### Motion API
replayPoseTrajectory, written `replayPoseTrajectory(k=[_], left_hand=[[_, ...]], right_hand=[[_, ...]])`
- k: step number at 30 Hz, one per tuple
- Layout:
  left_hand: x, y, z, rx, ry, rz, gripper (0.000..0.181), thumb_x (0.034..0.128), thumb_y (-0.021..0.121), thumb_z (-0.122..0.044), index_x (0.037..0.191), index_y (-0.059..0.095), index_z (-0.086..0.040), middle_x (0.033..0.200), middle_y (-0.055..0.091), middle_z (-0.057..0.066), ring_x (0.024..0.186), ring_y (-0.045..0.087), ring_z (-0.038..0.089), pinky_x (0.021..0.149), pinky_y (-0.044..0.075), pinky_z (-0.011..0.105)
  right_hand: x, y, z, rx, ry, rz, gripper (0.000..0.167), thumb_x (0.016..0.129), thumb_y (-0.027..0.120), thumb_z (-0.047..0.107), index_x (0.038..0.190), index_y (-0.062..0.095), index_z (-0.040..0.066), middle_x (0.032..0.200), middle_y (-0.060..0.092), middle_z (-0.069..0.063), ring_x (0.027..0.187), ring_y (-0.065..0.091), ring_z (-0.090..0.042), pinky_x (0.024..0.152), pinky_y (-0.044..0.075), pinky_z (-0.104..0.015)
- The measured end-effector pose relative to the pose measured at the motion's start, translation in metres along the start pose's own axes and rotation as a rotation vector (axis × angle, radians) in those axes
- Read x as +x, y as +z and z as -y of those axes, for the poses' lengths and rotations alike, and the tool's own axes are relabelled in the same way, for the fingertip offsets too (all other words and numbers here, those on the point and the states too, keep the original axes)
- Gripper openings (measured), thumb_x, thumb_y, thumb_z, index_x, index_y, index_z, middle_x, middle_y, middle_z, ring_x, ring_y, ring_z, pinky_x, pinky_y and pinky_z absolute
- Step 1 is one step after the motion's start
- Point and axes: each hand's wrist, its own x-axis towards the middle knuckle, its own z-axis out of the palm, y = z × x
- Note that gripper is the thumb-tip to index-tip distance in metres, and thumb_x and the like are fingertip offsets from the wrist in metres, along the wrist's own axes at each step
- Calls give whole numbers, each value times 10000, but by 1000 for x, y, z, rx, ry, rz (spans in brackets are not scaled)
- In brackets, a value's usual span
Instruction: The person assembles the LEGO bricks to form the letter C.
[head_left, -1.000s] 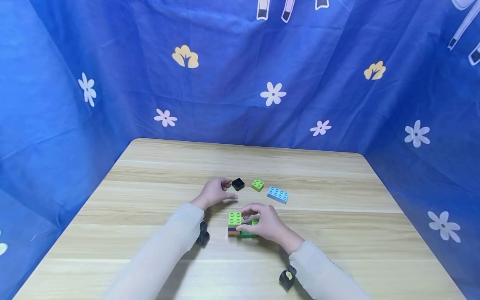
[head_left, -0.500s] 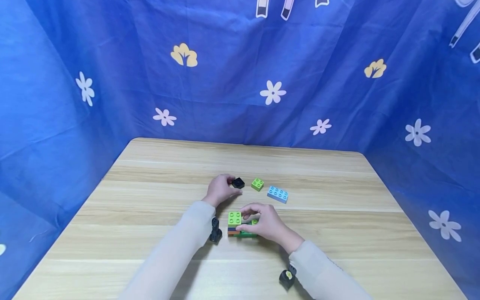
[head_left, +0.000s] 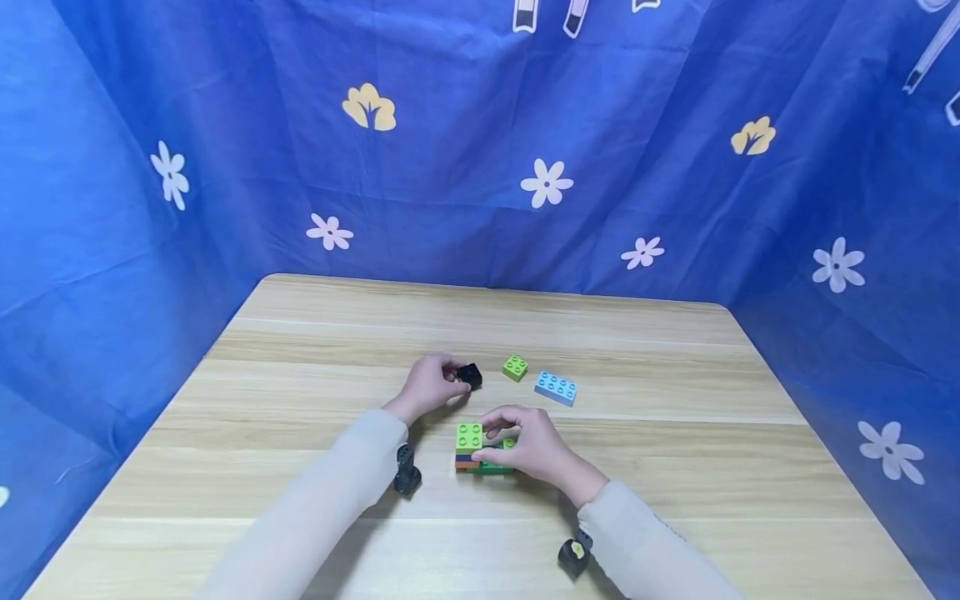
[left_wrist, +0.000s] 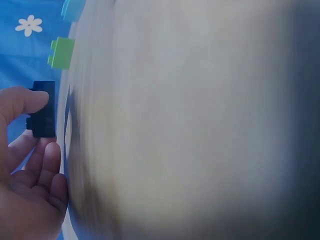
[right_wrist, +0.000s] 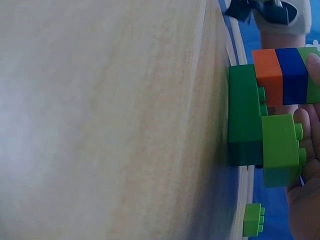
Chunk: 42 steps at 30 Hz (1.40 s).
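Observation:
The left hand [head_left: 429, 387] pinches a black brick [head_left: 470, 376] between thumb and fingers; the left wrist view shows the thumb on the black brick's [left_wrist: 44, 112] studded side. The right hand [head_left: 536, 446] holds the stack at its upper left part, fingers behind and thumb in front. That stack has a dark green base [right_wrist: 245, 115], with orange [right_wrist: 268, 75], dark blue [right_wrist: 292, 75] and light green [head_left: 469, 437] bricks piled at one end. A separate light green brick [right_wrist: 281, 145] sits on the base's other end, partly under the right hand.
On the wooden table [head_left: 675, 500], behind the hands, lie a loose light green brick [head_left: 515, 368] and a light blue brick [head_left: 555, 388] to its right. A blue patterned curtain [head_left: 450, 167] stands around the table's back and sides.
The left hand reached right to the black brick, took hold of it, and drew it slightly left and nearer. The right hand and the stack have stayed in place.

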Motion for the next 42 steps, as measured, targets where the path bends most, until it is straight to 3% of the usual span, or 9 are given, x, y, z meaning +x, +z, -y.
replayPoseTrajectory(k=[9,18,28,34,42], left_hand=[[-32,-18,-1,-93,67,29,361,781,754,-102,1111,648,-1,930,658,67,853,620,214,807,508,386],[-61,-35,-14,-232,240,96,360,788,746,-76,1125,636,-10,984,660,52,904,582,227,794,502,376],[-81,-35,-32,-187,325,214,334,759,764,-84,1076,659,-69,972,639,-27,905,573,256,808,471,406],[-85,-34,-36,-160,333,203,337,718,785,-79,1037,680,-109,942,629,-69,888,574,218,806,474,402],[-82,-36,-43,-50,372,191,338,685,799,-94,1006,698,-123,917,625,-104,845,564,122,791,486,394]], right_hand=[[0,-1,0,-14,-8,0,364,714,846,221,1021,694,98,916,687,67,807,644,-83,826,520,-286],[-1,-1,0,-19,2,-6,358,711,847,211,1009,692,85,896,688,65,809,638,-73,826,519,-288],[-1,0,1,7,5,-2,346,714,846,204,1001,698,80,932,700,44,809,642,-80,812,523,-275],[-1,-1,2,15,7,-2,338,714,846,186,994,696,70,938,701,31,810,643,-89,810,524,-270],[0,-2,4,-5,10,-4,343,699,855,180,981,697,65,914,700,24,803,639,-87,820,524,-287]])
